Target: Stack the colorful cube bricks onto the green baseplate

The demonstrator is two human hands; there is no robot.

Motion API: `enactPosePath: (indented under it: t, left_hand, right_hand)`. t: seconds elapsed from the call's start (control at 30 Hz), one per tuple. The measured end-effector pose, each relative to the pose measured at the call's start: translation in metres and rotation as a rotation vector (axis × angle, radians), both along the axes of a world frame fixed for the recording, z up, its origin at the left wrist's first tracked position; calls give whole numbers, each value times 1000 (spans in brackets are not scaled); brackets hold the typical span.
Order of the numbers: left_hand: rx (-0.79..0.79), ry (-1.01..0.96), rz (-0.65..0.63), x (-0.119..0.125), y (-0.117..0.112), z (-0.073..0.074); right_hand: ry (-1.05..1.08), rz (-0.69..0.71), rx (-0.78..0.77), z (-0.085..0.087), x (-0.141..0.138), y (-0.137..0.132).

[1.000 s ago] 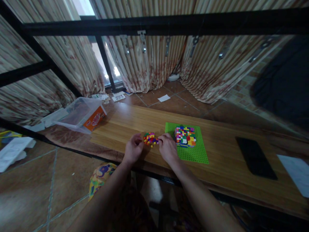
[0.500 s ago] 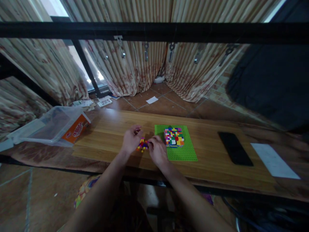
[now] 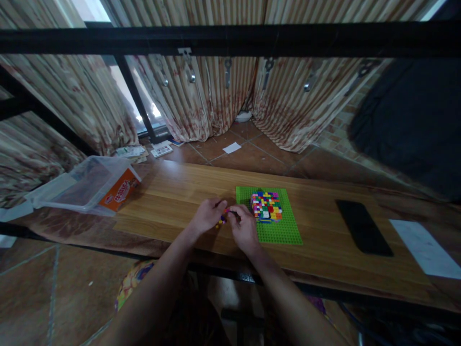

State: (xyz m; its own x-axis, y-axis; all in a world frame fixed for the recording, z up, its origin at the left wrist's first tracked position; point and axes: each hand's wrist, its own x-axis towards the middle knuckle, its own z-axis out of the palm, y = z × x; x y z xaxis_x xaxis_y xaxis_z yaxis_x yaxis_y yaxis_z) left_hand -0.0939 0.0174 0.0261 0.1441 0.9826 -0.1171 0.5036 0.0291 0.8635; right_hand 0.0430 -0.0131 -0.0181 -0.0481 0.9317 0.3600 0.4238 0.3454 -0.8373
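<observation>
Over the loose building bricks (image 3: 221, 221), my left hand (image 3: 208, 216) bends its fingers toward my right hand; what its fingertips hold, if anything, is too small to make out. My right hand (image 3: 245, 229) pinches a small dark or reddish building brick (image 3: 230, 211) between thumb and fingers, close to the left fingertips. Just right of it stands a multicoloured block of stacked bricks (image 3: 266, 207) on a green baseplate (image 3: 277, 234). The left hand partly covers the loose pile.
A clear plastic bin (image 3: 86, 185) with an orange label (image 3: 120, 190) stands at the table's left end. On the right lie a black phone-like slab (image 3: 363, 227) and a white sheet (image 3: 425, 247). A black bar (image 3: 230, 41) crosses beyond the wooden table (image 3: 173, 187).
My left hand has come nearer to my right, and both now meet above the loose bricks, covering more of them. The whole view has shifted slightly.
</observation>
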Motion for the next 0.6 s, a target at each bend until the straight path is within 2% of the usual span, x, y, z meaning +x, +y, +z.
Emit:
enactPosePath:
  t: [0.13,0.23,0.33,0.6]
  left_hand:
    - [-125,-128,-14,2,0,1]
    - [-129,-190,7,0,0,-1]
    - [-148,-226,-26,-5,1,-2]
    - [-285,-406,-3,-11,-1,8]
  right_hand:
    - [8,3,-14,-1,1,1]
    - [-18,35,-24,-1,1,2]
    - [-17,55,-27,0,0,4]
    - [189,134,-15,5,0,6]
